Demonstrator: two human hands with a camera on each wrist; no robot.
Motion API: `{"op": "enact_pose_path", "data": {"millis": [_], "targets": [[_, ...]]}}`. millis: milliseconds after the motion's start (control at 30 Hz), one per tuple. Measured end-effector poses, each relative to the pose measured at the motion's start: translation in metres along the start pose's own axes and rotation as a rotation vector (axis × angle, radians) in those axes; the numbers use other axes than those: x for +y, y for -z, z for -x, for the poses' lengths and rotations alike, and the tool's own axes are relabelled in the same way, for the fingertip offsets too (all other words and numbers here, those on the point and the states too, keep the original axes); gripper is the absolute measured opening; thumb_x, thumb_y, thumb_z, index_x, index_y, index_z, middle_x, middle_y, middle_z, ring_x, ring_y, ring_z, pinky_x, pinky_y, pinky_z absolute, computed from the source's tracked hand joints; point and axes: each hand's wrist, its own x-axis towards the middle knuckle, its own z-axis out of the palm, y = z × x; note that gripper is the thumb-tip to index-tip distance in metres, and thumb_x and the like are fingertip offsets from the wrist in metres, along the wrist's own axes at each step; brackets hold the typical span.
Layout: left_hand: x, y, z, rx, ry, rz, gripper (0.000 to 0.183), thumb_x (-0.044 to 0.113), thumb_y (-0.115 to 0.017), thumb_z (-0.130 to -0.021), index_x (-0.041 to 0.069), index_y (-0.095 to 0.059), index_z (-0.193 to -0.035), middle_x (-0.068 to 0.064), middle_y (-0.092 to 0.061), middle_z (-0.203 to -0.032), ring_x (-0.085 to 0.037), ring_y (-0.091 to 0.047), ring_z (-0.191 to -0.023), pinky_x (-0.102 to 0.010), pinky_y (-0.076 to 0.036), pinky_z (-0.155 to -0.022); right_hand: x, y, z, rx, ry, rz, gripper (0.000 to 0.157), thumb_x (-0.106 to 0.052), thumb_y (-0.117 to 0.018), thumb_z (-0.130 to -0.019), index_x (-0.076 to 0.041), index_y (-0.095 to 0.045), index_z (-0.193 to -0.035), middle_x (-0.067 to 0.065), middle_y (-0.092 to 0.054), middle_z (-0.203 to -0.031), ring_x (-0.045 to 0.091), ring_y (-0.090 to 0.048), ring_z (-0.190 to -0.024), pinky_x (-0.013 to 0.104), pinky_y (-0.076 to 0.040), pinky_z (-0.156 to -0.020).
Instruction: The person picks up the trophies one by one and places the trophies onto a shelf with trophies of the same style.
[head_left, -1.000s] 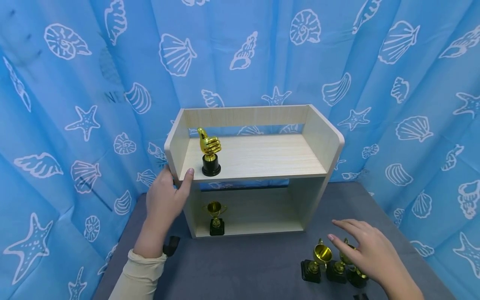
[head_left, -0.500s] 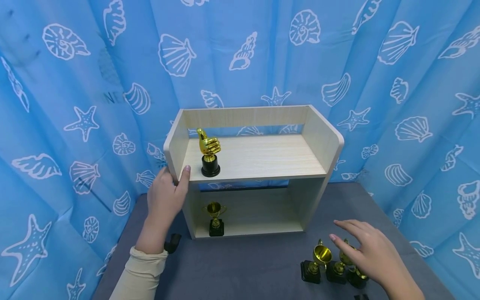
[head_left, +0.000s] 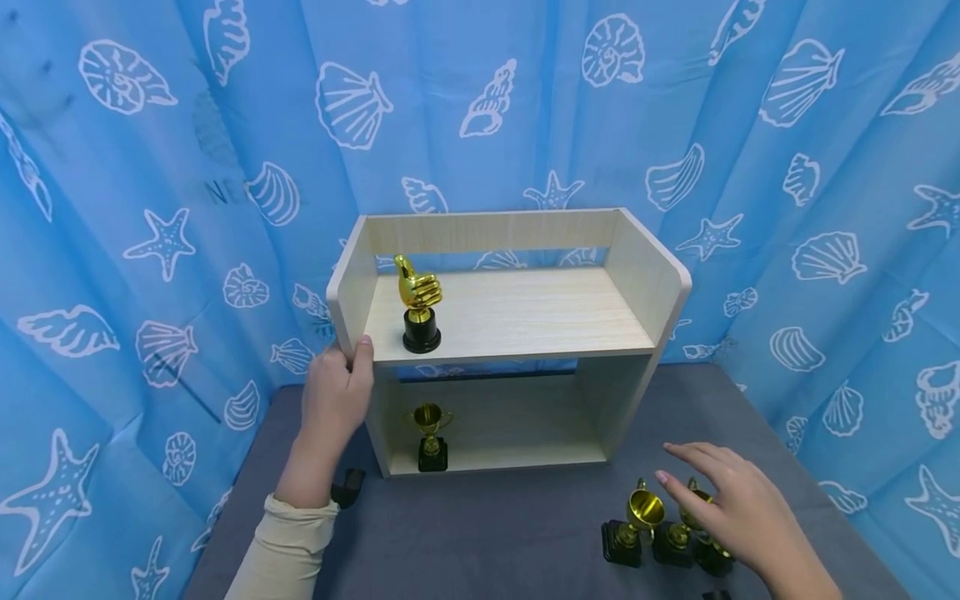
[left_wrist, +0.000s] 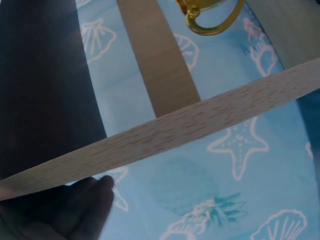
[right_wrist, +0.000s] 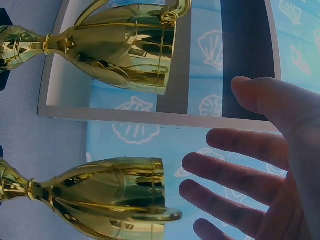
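My left hand (head_left: 335,400) grips the left side panel of a pale wooden two-tier shelf (head_left: 525,312), thumb at the front edge and fingers outside. In the left wrist view, dark fingers (left_wrist: 92,205) lie along the panel's edge (left_wrist: 175,122). On the upper tier, at the left, stands a gold thumbs-up trophy (head_left: 420,304) with a black base. Below it, a small gold trophy cup (head_left: 430,433) stands in the lower tier. My right hand (head_left: 738,508) hovers with spread fingers over three trophy cups (head_left: 633,525), partly hiding two; it holds nothing.
A grey cloth-covered table (head_left: 480,533) carries the shelf and the cups. Blue curtains (head_left: 480,100) with white shell prints hang behind and at both sides, close to the shelf's back. A black strap (head_left: 347,487) shows by the left wrist.
My left thumb has drawn in toward the shelf's side panel, and the left hand has shifted slightly right. The right hand stays nearly still; the trophies have not moved.
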Motion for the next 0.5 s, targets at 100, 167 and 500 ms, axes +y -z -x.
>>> {"op": "enact_pose_path", "data": {"millis": [100, 167, 500], "targets": [[-0.001, -0.005, 0.001, 0.038, 0.005, 0.043, 0.057, 0.054, -0.035, -0.101, 0.008, -0.052, -0.072, -0.010, -0.047, -0.061, -0.024, -0.048, -0.051, -0.036, -0.039, -0.043, 0.000, -0.001, 0.000, -0.015, -0.013, -0.002, 0.043, -0.050, -0.067, -0.088, -0.017, -0.070, -0.116, 0.007, -0.071, -0.109, 0.034, -0.065, -0.100, 0.057, -0.049, -0.078], [-0.002, -0.009, 0.002, 0.072, 0.000, 0.064, 0.058, 0.053, -0.036, -0.101, 0.008, -0.051, -0.069, -0.010, -0.046, -0.059, -0.024, -0.047, -0.049, -0.036, -0.038, -0.042, 0.000, -0.002, 0.000, -0.031, -0.026, -0.004, 0.045, -0.051, -0.066, -0.089, -0.016, -0.070, -0.117, 0.007, -0.070, -0.110, 0.035, -0.065, -0.101, 0.057, -0.049, -0.079], [-0.006, -0.017, 0.004, 0.154, -0.013, 0.072, 0.057, 0.052, -0.036, -0.101, 0.009, -0.050, -0.066, -0.009, -0.046, -0.057, -0.023, -0.047, -0.049, -0.036, -0.035, -0.042, -0.003, -0.006, 0.000, -0.067, -0.056, 0.000, 0.048, -0.055, -0.063, -0.089, -0.017, -0.069, -0.119, 0.007, -0.069, -0.113, 0.035, -0.063, -0.105, 0.059, -0.048, -0.082]]}}
